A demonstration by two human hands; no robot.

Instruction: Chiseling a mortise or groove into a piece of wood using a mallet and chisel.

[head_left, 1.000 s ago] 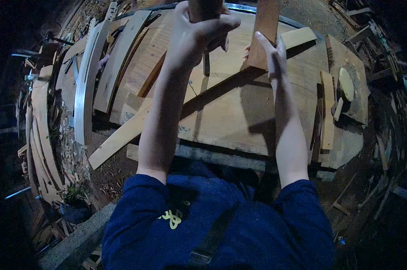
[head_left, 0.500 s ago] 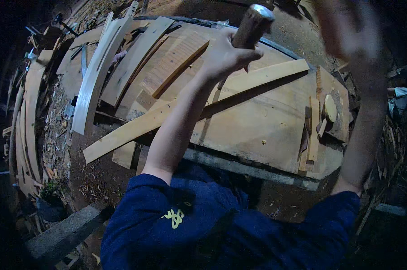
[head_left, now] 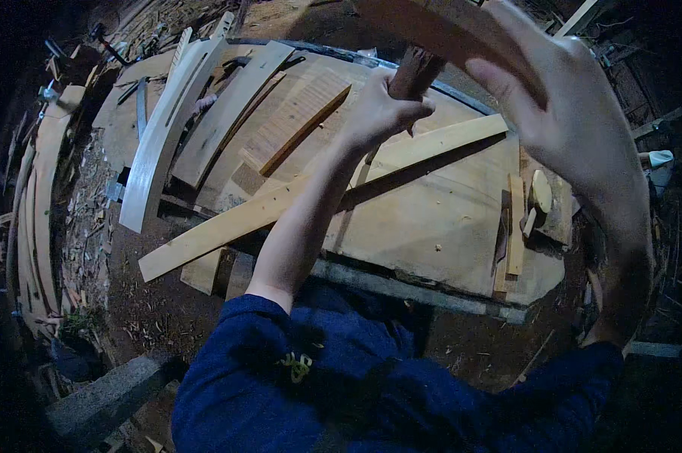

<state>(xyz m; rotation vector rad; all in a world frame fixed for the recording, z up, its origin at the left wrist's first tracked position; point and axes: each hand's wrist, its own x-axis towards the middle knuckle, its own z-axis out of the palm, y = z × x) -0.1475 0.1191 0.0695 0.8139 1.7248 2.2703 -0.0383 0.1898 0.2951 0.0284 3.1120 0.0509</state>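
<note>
My left hand [head_left: 382, 113] is wrapped round the dark wooden handle of an upright chisel [head_left: 416, 72], whose lower shank meets a long pale plank [head_left: 205, 234] lying diagonally across the workbench [head_left: 443, 219]. My right hand [head_left: 541, 98], raised at the upper right and slightly blurred, grips a reddish-brown wooden block [head_left: 454, 23], which hangs over the chisel and hides the top of its handle. The chisel's tip is partly behind my left hand, so I cannot make it out fully.
Loose boards [head_left: 295, 124] and pale curved slats [head_left: 167, 132] lie on the bench's left part. Small strips [head_left: 516, 226] and an oval wooden piece [head_left: 541, 189] lie at the right. Stacked timber [head_left: 39, 219] and a concrete beam [head_left: 110, 396] are at the left, amid scraps on the ground.
The block in my right hand rose to the right, blurred, and has now swung leftward over the chisel. My left hand, still on the handle, has moved right and lower since a second ago.
</note>
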